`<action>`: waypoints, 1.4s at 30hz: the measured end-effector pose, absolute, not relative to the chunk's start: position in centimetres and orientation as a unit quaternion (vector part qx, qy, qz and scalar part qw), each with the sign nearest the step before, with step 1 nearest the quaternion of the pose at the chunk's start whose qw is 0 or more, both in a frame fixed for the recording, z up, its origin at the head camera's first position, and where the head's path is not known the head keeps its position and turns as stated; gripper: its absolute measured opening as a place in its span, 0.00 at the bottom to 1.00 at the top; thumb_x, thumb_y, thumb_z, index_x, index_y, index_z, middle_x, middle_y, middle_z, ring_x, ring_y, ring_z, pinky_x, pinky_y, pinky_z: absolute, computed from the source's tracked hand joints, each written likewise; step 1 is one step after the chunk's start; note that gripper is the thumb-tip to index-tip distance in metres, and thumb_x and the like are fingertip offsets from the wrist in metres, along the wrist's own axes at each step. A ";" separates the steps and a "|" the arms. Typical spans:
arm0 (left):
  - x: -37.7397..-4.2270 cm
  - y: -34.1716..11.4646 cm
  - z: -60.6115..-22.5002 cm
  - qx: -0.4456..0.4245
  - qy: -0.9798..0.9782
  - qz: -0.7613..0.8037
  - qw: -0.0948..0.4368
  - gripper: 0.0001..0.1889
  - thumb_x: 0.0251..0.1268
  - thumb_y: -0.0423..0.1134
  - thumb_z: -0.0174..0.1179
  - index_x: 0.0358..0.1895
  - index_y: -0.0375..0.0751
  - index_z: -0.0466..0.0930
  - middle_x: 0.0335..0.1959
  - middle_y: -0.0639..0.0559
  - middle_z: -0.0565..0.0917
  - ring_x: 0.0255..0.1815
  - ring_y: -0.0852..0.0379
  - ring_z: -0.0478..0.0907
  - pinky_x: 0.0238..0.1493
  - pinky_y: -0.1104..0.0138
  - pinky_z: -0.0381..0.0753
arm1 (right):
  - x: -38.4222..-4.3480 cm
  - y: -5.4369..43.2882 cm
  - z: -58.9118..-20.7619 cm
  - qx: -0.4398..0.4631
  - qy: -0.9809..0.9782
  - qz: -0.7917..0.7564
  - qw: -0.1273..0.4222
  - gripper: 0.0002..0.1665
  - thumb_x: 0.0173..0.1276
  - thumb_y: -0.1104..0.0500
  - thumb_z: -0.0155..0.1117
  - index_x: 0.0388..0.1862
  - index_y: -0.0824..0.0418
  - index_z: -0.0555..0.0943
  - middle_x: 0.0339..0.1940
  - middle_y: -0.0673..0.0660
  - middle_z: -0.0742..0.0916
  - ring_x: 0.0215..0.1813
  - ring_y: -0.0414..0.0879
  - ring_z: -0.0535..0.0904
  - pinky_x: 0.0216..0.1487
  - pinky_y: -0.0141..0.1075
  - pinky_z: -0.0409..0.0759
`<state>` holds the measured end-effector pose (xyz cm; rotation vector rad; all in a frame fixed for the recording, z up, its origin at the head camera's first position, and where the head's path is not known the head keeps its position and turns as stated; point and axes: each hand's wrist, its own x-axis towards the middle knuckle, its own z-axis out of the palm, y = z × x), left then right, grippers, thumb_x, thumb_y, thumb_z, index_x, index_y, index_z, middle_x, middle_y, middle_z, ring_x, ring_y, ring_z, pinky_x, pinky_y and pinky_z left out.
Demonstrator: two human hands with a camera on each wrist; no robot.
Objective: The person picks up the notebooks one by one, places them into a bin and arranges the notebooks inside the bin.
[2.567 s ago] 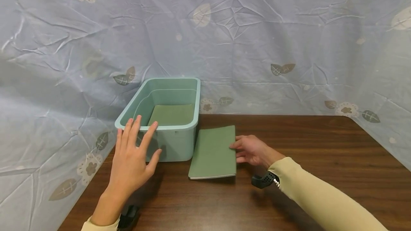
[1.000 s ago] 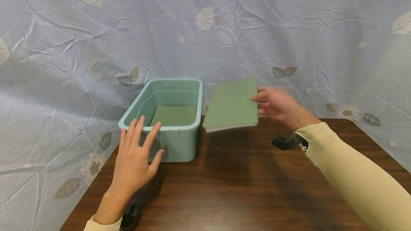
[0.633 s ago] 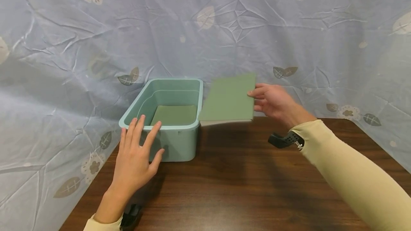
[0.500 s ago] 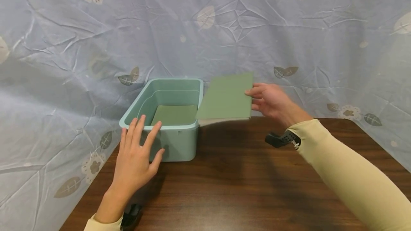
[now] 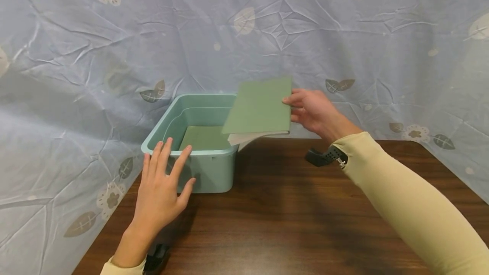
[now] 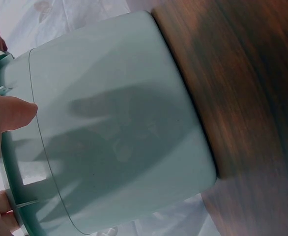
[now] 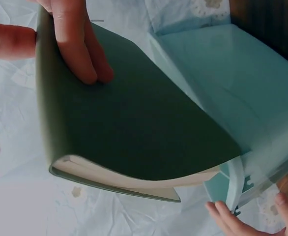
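Thumb above and fingers beneath, my right hand [image 5: 315,111] pinches a green-covered notebook [image 5: 261,105] by its spine edge. The notebook is up in the air, overlapping the right rim of a light teal plastic bin [image 5: 206,171] in the head view. Its white pages fan a little at the lower edge; the right wrist view shows the pages [image 7: 134,178] between the covers. My left hand [image 5: 158,192] is spread, fingers straight, at the bin's near rim. In the left wrist view its thumb [image 6: 16,112] lies over the bin's side. Another green notebook [image 5: 204,138] lies flat inside the bin.
The bin stands at the left of a dark brown wood-grain table [image 5: 275,224]. A grey-blue floral cloth [image 5: 282,29] hangs behind and along the left and right. Black wrist straps [image 5: 324,156] are on both wrists.
My right hand has lifted the notebook off the table beside the bin, then brought it leftward to the bin's right rim. Its pages have begun to fan. My left hand stays at the rim.
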<state>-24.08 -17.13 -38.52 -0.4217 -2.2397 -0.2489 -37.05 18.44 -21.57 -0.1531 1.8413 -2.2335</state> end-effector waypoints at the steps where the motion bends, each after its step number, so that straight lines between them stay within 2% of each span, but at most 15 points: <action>1: -24.1 -17.2 -38.5 -0.167 -0.891 -0.099 0.411 0.45 0.61 0.43 0.72 0.84 0.53 0.64 0.84 0.29 0.60 0.83 0.26 0.57 0.76 0.25 0.56 | -37.1 18.2 -21.4 -0.052 0.630 -0.765 0.118 0.33 0.77 0.71 0.56 0.80 0.66 0.67 0.56 0.59 0.79 0.43 0.44 0.86 0.44 0.35 0.88; 10: -24.0 -17.1 -38.4 -0.166 -0.889 -0.097 0.415 0.47 0.60 0.41 0.74 0.84 0.52 0.63 0.84 0.30 0.60 0.83 0.27 0.58 0.76 0.25 0.56 | -37.3 17.2 -20.1 -0.052 0.637 -0.763 0.101 0.32 0.77 0.71 0.57 0.79 0.68 0.69 0.56 0.59 0.80 0.40 0.44 0.87 0.44 0.35 0.89; 14: -24.0 -17.1 -38.4 -0.168 -0.889 -0.098 0.415 0.46 0.60 0.41 0.73 0.83 0.52 0.64 0.84 0.30 0.60 0.83 0.26 0.58 0.76 0.25 0.56 | -37.5 16.7 -19.4 -0.050 0.623 -0.775 0.097 0.32 0.77 0.72 0.56 0.78 0.68 0.69 0.55 0.59 0.79 0.44 0.45 0.85 0.44 0.34 0.89; 20: -24.0 -17.2 -38.4 -0.169 -0.889 -0.096 0.416 0.46 0.61 0.41 0.73 0.84 0.52 0.64 0.84 0.30 0.60 0.83 0.27 0.58 0.76 0.25 0.57 | -37.6 14.7 -19.5 -0.047 0.619 -0.776 0.106 0.23 0.78 0.72 0.55 0.69 0.67 0.74 0.52 0.58 0.80 0.50 0.49 0.83 0.43 0.35 0.88; 28: -24.0 -17.4 -38.3 -0.172 -0.890 -0.099 0.411 0.47 0.60 0.41 0.74 0.84 0.52 0.63 0.84 0.29 0.60 0.84 0.27 0.57 0.76 0.24 0.56 | -38.3 10.7 -21.4 -0.032 0.626 -0.770 0.118 0.25 0.76 0.74 0.56 0.71 0.71 0.74 0.52 0.59 0.83 0.45 0.51 0.86 0.40 0.36 0.89; 35: -24.0 -17.5 -38.3 -0.170 -0.891 -0.101 0.410 0.47 0.60 0.41 0.74 0.84 0.52 0.63 0.84 0.30 0.59 0.83 0.26 0.58 0.76 0.24 0.55 | -38.5 7.0 -22.8 -0.024 0.628 -0.768 0.120 0.21 0.74 0.75 0.59 0.65 0.72 0.78 0.43 0.58 0.84 0.33 0.48 0.86 0.32 0.35 0.88; 42: -24.0 -17.5 -38.3 -0.172 -0.891 -0.100 0.409 0.45 0.60 0.41 0.74 0.82 0.50 0.65 0.84 0.30 0.60 0.83 0.27 0.58 0.76 0.24 0.56 | -38.0 4.4 -24.3 -0.024 0.650 -0.747 0.137 0.23 0.74 0.73 0.62 0.67 0.70 0.80 0.43 0.58 0.86 0.37 0.49 0.86 0.30 0.35 0.87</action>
